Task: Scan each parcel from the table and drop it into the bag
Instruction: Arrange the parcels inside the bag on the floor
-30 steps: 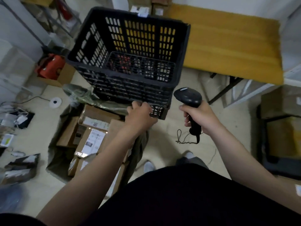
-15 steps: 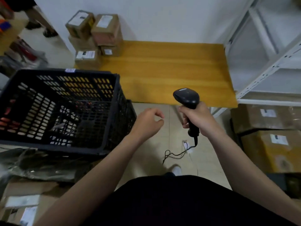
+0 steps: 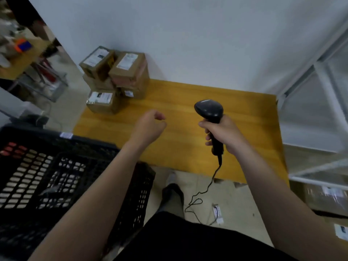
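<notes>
Black slatted crate (image 3: 56,176) fills my 8 o'clock. Its far rim hides the near-left corner of the table (image 3: 188,151) from me, and my left forearm crosses above its right edge. White wall (image 3: 188,34) at 12. White metal rack (image 3: 320,87) at 3 o'clock, just beside the table's right end. Cardboard boxes (image 3: 327,194) sit low at 4 o'clock, too blurred to read. The cable (image 3: 209,185) drops from the scanner's handle and loops on the tiled floor (image 3: 235,204) at 6, near my shoe (image 3: 172,191).

Left hand (image 3: 148,125) hangs over the tabletop, fingers loosely curled, holding nothing. Right hand (image 3: 224,134) is wrapped round the handle of the scanner (image 3: 210,112), its head upright and tipped away from me.

Parcels (image 3: 116,78) are stacked in the far-left corner of the table against the wall, at 10 o'clock from my left hand and well apart from it. They are farther still from the scanner, at its 9 to 10 o'clock. Yellow wood runs between hand and stack.

The parcels are brown cardboard cartons, at least four, in two layers. The upper two are tilted on the ones beneath. Each shows a white label, print unreadable. The front-left carton looks glossy, as if taped or wrapped.
</notes>
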